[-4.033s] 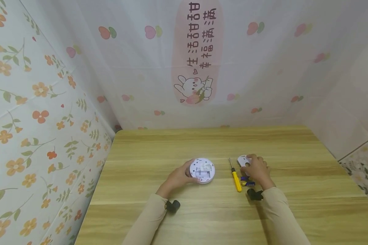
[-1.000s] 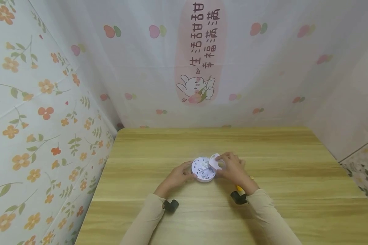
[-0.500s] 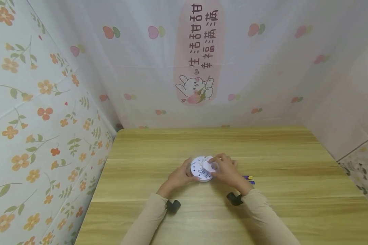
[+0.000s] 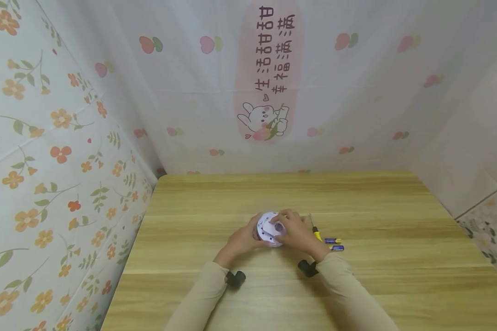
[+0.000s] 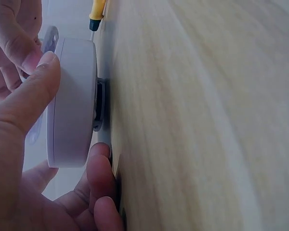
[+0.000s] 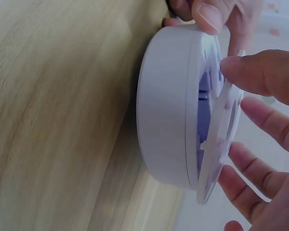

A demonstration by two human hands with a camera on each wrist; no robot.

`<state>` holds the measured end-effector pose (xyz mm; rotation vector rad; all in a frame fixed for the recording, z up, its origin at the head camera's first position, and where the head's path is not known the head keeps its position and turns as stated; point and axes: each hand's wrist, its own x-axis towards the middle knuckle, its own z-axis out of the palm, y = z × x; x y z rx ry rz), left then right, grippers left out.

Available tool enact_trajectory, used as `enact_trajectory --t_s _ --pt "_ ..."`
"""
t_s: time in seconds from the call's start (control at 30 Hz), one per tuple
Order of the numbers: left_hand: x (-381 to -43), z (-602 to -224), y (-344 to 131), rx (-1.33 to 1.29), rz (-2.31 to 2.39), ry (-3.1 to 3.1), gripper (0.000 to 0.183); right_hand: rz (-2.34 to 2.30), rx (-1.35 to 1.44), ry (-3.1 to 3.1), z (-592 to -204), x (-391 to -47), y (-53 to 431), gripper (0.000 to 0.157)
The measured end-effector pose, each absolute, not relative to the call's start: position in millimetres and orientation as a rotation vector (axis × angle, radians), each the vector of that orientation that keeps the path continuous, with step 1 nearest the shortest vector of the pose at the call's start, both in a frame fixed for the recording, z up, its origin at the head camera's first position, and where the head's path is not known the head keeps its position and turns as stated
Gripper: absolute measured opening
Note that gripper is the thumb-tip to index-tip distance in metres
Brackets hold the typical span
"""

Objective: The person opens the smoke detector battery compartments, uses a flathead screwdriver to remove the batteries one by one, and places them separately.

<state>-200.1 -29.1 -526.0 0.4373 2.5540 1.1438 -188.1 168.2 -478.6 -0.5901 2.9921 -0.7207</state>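
A round white housing (image 6: pixel 166 106), which looks like a smoke alarm, stands close over the wooden table with its printed back facing up. My left hand (image 4: pixel 243 238) grips its left side, thumb (image 5: pixel 36 91) along the upper edge and fingers lower down. Above the housing my right hand (image 4: pixel 297 232) holds a flat white plate (image 6: pixel 221 139) with a round hole in it. The right wrist view shows the plate tilted against the back, a gap left along one side, and a dark recess (image 6: pixel 203 115) inside. A dark vented part (image 5: pixel 100 103) sits on the housing's underside.
Right of my hands lie a yellow screwdriver (image 4: pixel 317 233), partly hidden by the right hand, and two blue-and-yellow batteries (image 4: pixel 332 241). The wooden table (image 4: pixel 190 207) ends at a curtain (image 4: pixel 182 92) behind, with a floral cloth (image 4: pixel 58 184) on the left.
My right hand has picked up the plate from beside the screwdriver, carried it left over the housing and lowered it onto the back. My left hand keeps its grip on the housing.
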Motion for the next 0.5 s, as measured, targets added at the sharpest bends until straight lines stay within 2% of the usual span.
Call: enact_trajectory --t_s 0.5 --pt "-200.1 -524.5 -29.8 0.435 1.158 2.545 0.098 -0.698 -0.675 2.947 -478.2 -192.1 157.0 0.03"
